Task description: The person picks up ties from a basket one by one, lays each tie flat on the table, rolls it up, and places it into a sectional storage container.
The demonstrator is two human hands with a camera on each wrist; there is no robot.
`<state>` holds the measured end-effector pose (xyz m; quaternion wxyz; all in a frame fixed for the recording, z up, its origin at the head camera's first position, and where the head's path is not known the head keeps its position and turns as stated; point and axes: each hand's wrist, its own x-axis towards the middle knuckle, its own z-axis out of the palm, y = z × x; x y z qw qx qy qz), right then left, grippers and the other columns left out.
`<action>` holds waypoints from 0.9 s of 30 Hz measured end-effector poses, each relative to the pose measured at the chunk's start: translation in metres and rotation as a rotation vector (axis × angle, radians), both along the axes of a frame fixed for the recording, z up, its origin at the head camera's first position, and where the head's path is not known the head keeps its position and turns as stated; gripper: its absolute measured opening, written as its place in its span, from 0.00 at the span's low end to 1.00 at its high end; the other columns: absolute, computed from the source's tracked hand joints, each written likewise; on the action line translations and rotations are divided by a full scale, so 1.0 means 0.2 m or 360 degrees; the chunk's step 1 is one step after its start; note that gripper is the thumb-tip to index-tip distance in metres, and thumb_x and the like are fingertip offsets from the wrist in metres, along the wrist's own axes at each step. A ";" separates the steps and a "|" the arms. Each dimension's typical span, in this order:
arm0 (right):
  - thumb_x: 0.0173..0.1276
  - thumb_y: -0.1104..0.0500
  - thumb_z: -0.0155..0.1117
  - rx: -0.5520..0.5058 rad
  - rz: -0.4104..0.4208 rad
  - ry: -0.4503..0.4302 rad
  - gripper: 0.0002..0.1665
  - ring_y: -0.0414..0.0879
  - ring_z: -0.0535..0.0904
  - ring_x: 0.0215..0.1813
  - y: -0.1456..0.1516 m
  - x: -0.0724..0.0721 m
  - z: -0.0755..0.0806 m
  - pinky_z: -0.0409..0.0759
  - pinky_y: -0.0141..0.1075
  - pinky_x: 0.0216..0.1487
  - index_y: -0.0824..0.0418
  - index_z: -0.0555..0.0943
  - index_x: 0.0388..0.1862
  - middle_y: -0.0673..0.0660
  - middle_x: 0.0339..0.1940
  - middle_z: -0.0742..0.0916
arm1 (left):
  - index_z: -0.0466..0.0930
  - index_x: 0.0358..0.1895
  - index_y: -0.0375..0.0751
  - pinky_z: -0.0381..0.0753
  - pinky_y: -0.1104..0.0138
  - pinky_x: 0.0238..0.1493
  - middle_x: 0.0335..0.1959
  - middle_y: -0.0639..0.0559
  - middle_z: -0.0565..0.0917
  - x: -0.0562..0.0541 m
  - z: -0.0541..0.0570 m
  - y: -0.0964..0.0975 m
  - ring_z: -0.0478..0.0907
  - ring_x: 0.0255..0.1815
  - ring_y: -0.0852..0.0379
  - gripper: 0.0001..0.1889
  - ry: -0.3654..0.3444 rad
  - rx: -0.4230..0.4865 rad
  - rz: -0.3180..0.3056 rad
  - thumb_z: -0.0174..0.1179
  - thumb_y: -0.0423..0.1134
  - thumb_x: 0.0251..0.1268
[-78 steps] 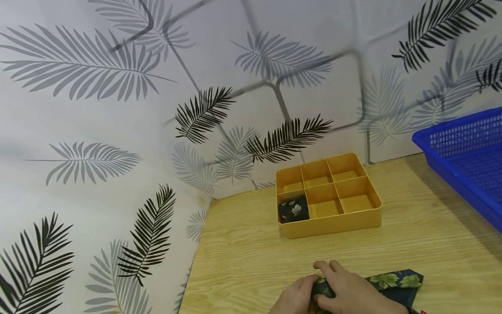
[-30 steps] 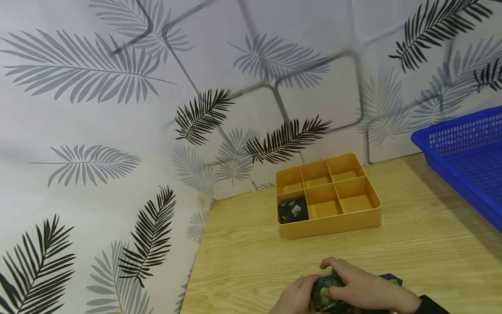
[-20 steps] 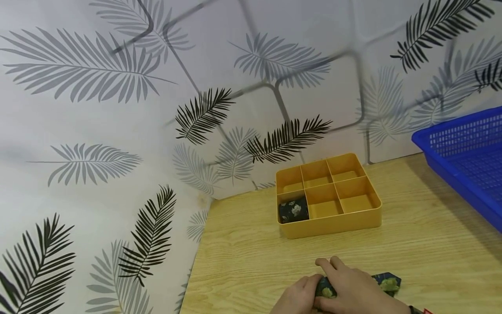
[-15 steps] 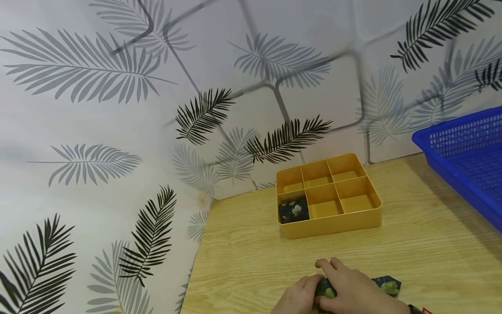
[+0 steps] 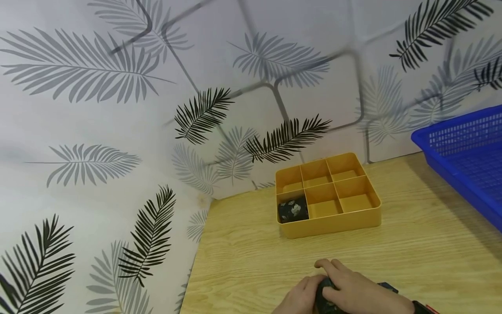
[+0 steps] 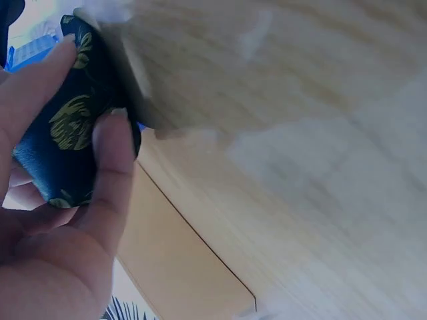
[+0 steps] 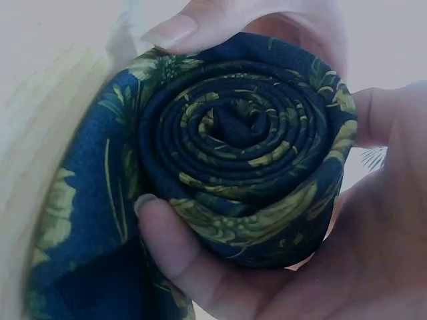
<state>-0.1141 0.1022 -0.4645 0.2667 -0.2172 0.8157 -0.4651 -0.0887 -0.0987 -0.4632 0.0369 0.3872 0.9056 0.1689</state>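
A navy necktie with yellow-green flowers [image 7: 233, 227] is wound into a thick roll, its spiral end facing the right wrist camera. A flat tail of the tie [image 7: 57, 233] runs off the roll at the left of that view. My left hand [image 5: 300, 296] grips the roll from the left, low in the head view. From the other side my right hand [image 5: 357, 292] holds it, thumb and fingers curled around. The left wrist view shows the roll's outer face [image 6: 73, 127] between fingers. Much of the tie is hidden by the hands in the head view.
A yellow six-compartment box [image 5: 333, 229] stands beyond the hands, with a dark floral roll [image 5: 293, 210] in its front left compartment. At the right is a blue mesh basket [image 5: 459, 183]. A leaf-patterned wall covering [image 5: 255, 109] borders the wooden table [image 5: 243, 244].
The tie's flat tail showing beyond my right hand has grown shorter, drawn toward the roll. My right hand has shifted over the roll; the left has stayed nearly in place.
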 end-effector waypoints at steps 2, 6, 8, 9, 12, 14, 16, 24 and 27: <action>0.73 0.51 0.56 0.0005 0.0006 0.0017 0.31 0.55 0.74 0.57 0.00 0.00 0.00 0.73 0.59 0.57 0.62 0.66 0.71 0.65 0.67 0.73 | 0.67 0.65 0.37 0.76 0.81 0.42 0.48 0.47 0.82 0.00 0.00 0.00 0.79 0.46 0.66 0.26 -0.0003 0.0007 0.0013 0.64 0.37 0.67; 0.72 0.42 0.59 0.0140 -0.0011 0.0094 0.31 0.52 0.77 0.46 -0.01 0.01 0.01 0.79 0.54 0.47 0.59 0.71 0.67 0.59 0.58 0.78 | 0.70 0.64 0.38 0.75 0.82 0.39 0.46 0.49 0.83 0.02 0.01 0.00 0.78 0.42 0.69 0.25 -0.0024 -0.0005 0.0054 0.64 0.42 0.68; 0.68 0.36 0.60 0.0262 -0.0042 0.0142 0.36 0.51 0.78 0.42 -0.02 0.01 0.02 0.80 0.54 0.42 0.58 0.73 0.65 0.59 0.55 0.79 | 0.71 0.63 0.38 0.74 0.83 0.38 0.45 0.50 0.83 0.02 0.01 0.00 0.78 0.40 0.71 0.24 0.0006 -0.0018 0.0075 0.63 0.45 0.68; 0.66 0.33 0.61 0.0319 -0.0059 0.0149 0.38 0.51 0.79 0.41 -0.03 0.01 0.02 0.80 0.54 0.41 0.57 0.73 0.64 0.59 0.54 0.79 | 0.72 0.62 0.39 0.74 0.83 0.37 0.44 0.50 0.83 0.02 0.00 0.00 0.78 0.40 0.71 0.24 0.0026 -0.0016 0.0079 0.63 0.46 0.68; 0.63 0.33 0.65 0.0365 -0.0094 0.0142 0.41 0.52 0.79 0.42 -0.04 0.01 0.02 0.81 0.56 0.44 0.58 0.73 0.65 0.60 0.55 0.79 | 0.72 0.61 0.40 0.74 0.83 0.38 0.45 0.50 0.84 0.03 -0.01 0.00 0.79 0.41 0.69 0.24 0.0079 0.0001 0.0089 0.63 0.48 0.69; 0.64 0.38 0.67 0.0297 -0.0090 0.0100 0.39 0.52 0.79 0.44 -0.03 0.01 0.01 0.80 0.56 0.47 0.58 0.72 0.66 0.60 0.56 0.79 | 0.72 0.61 0.40 0.75 0.83 0.38 0.45 0.50 0.83 0.03 -0.01 0.00 0.80 0.41 0.69 0.24 0.0087 0.0005 0.0088 0.63 0.48 0.69; 0.68 0.44 0.65 0.0189 -0.0062 0.0070 0.36 0.53 0.78 0.47 -0.02 0.01 0.00 0.79 0.56 0.50 0.60 0.70 0.68 0.62 0.58 0.78 | 0.71 0.62 0.41 0.76 0.82 0.38 0.45 0.51 0.81 0.02 -0.01 -0.01 0.79 0.41 0.69 0.25 0.0048 -0.0008 0.0098 0.63 0.50 0.69; 0.73 0.50 0.56 -0.0020 0.0030 -0.0008 0.31 0.58 0.74 0.60 0.01 0.00 -0.02 0.73 0.61 0.58 0.62 0.67 0.70 0.68 0.67 0.73 | 0.69 0.64 0.40 0.78 0.79 0.45 0.53 0.49 0.80 0.01 0.00 -0.02 0.80 0.50 0.66 0.29 -0.0095 -0.0045 0.0101 0.65 0.50 0.66; 0.72 0.48 0.58 0.0075 0.0011 0.0048 0.28 0.52 0.76 0.49 0.00 0.00 -0.01 0.77 0.53 0.48 0.57 0.71 0.67 0.61 0.59 0.78 | 0.70 0.63 0.37 0.79 0.78 0.46 0.53 0.47 0.82 0.01 0.01 -0.02 0.81 0.51 0.63 0.27 -0.0050 -0.0063 0.0092 0.64 0.48 0.67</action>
